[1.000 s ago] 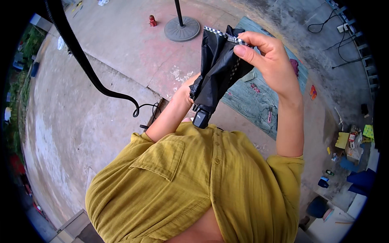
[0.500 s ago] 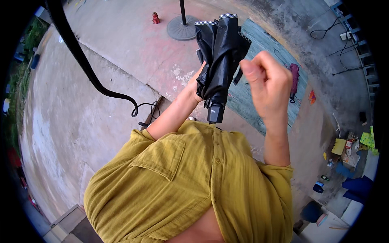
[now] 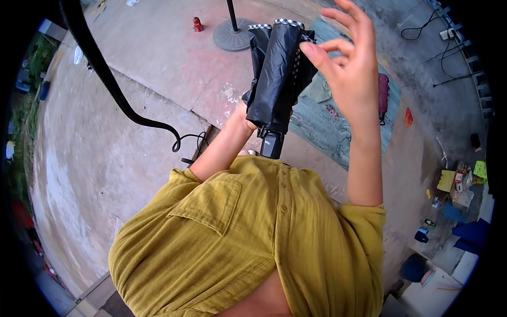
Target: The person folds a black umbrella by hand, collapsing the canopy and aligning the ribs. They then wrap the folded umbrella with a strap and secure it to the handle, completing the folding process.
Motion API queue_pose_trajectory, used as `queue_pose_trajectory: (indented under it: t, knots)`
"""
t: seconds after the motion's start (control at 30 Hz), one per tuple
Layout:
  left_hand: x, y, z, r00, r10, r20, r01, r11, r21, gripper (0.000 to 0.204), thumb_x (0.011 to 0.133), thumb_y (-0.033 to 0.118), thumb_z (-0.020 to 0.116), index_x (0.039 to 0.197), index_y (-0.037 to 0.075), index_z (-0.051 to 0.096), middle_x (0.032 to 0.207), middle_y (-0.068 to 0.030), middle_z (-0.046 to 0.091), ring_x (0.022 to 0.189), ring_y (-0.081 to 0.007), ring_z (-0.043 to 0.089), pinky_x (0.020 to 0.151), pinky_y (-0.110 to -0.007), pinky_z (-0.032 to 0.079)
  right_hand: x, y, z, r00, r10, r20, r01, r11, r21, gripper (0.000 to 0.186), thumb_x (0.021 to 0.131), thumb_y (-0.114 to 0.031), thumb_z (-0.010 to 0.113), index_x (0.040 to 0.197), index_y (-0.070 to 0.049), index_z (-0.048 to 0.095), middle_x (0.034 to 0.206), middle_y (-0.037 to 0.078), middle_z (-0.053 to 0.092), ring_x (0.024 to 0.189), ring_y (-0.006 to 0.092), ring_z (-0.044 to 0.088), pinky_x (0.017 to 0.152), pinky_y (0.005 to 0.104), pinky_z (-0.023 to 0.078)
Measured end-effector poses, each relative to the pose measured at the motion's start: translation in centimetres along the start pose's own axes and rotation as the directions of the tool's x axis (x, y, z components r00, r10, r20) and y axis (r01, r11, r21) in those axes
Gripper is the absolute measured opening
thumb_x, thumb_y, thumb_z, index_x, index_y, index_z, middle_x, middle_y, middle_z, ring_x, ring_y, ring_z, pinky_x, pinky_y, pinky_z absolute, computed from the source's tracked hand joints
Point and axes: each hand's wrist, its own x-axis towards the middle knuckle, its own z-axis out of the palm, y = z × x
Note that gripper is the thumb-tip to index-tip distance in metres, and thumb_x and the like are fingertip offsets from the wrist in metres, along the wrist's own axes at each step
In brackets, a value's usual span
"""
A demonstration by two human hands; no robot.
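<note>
A folded black umbrella (image 3: 279, 71) with a black-and-white checked hem hangs loosely bundled in front of me, its short black handle (image 3: 271, 145) toward my body. My left hand (image 3: 247, 115) grips it from behind; the canopy hides most of those fingers. At the checked edge on the canopy's right side, my right hand (image 3: 311, 48) pinches the fabric between thumb and forefinger, its other fingers raised and spread.
Below lies a worn greenish board (image 3: 330, 134), with a closed maroon umbrella (image 3: 383, 98) on it. A round grey base with a pole (image 3: 232, 34) and a small red object (image 3: 197, 24) stand beyond. A black strap (image 3: 105, 79) hangs at left. Assorted clutter (image 3: 457, 185) lies at right.
My right hand has moved up to the umbrella's edge, its outer fingers unfolding from a loose curl. The umbrella has shifted slightly left and turned in my left hand.
</note>
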Motion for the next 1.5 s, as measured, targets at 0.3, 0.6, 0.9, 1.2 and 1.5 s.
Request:
queue_pose_trajectory:
  t: [0.3, 0.6, 0.9, 1.2, 1.5]
  knots:
    - [-1.3, -0.9, 0.1, 0.989, -0.071, 0.129, 0.113, 0.931, -0.346, 0.063, 0.091, 0.053, 0.05, 0.125, 0.0, 0.052, 0.103, -0.0233, 0.062, 0.085, -0.0359, 0.064, 0.074, -0.049, 0.056, 1.3, 3.3, -1.3, 0.949, 0.003, -0.315, 0.141, 0.889, 0.435, 0.031, 0.09, -0.005, 0.061, 0.117, 0.002, 0.047, 0.097, 0.012, 0.063, 0.072, 0.0099, 0.06, 0.06, 0.021, 0.048]
    - [-1.8, -0.6, 0.4, 0.993, 0.112, 0.028, -0.112, 0.993, -0.026, 0.05, 0.092, 0.043, 0.055, 0.121, 0.003, 0.054, 0.101, -0.0165, 0.062, 0.088, -0.0266, 0.064, 0.071, -0.044, 0.058, -5.1, 2.3, 1.5, 0.962, 0.262, 0.076, -0.272, 0.944, 0.185, 0.018, 0.082, -0.005, 0.07, 0.095, 0.003, 0.061, 0.095, 0.003, 0.055, 0.066, 0.0071, 0.052, 0.057, 0.0207, 0.045]
    - [-2.9, -1.7, 4.1, 0.973, 0.221, -0.064, -0.179, 0.903, 0.39, 0.035, 0.095, 0.022, 0.056, 0.122, 0.002, 0.048, 0.099, -0.0118, 0.062, 0.081, -0.0205, 0.064, 0.066, -0.031, 0.057, -1.9, 1.8, 0.9, 0.958, 0.162, 0.238, -0.176, 0.984, 0.04, 0.01, 0.091, -0.008, 0.057, 0.091, 0.0, 0.051, 0.079, 0.01, 0.058, 0.071, 0.0203, 0.054, 0.069, 0.0304, 0.045]
    - [-1.8, -1.5, 2.9, 0.996, -0.047, 0.077, 0.057, 0.991, -0.124, 0.052, 0.098, 0.042, 0.045, 0.127, -0.001, 0.048, 0.098, -0.0244, 0.063, 0.079, -0.036, 0.066, 0.068, -0.044, 0.059, 1.5, 5.7, 2.0, 0.897, 0.317, 0.307, -0.441, 0.632, 0.637, 0.018, 0.093, -0.007, 0.057, 0.11, -0.009, 0.052, 0.09, 0.002, 0.065, 0.086, 0.0091, 0.061, 0.08, 0.022, 0.047]
    - [-0.7, -1.4, 2.6, 0.979, -0.09, 0.182, 0.131, 0.964, -0.23, 0.057, 0.093, 0.045, 0.053, 0.124, -0.002, 0.049, 0.102, -0.0218, 0.059, 0.084, -0.0294, 0.062, 0.068, -0.038, 0.057, 2.1, 9.4, 1.4, 0.867, 0.433, 0.245, -0.413, 0.351, 0.84, 0.02, 0.093, -0.008, 0.057, 0.112, -0.008, 0.052, 0.107, 0.008, 0.062, 0.1, 0.0139, 0.059, 0.091, 0.0271, 0.045]
